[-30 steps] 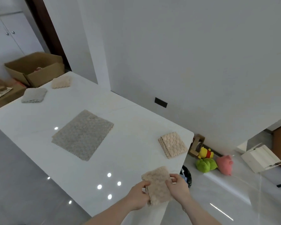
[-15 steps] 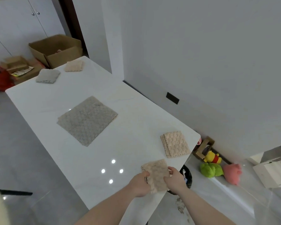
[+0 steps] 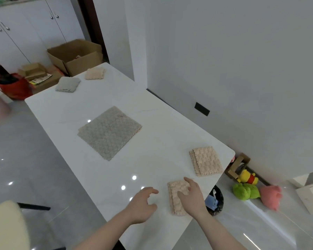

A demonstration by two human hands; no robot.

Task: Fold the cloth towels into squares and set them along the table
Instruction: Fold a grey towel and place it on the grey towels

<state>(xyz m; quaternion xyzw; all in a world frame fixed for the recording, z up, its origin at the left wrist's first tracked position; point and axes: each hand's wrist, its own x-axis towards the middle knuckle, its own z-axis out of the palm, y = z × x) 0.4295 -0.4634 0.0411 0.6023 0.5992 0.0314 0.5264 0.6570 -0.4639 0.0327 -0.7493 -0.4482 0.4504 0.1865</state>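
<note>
At lower centre, my right hand [image 3: 192,197] rests flat on a small folded beige textured towel [image 3: 175,197] on the glossy white counter [image 3: 61,112]; my left hand [image 3: 143,204] hovers loosely open beside it, holding nothing.

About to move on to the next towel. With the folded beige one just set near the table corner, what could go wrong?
The nearest folded towel lies close to the table edge; the right hand lifting off carelessly could drag it over. Its layers look uneven and might spring open. The unfolded stack has a beige towel under the grey, so the left hand might grab both.
</note>
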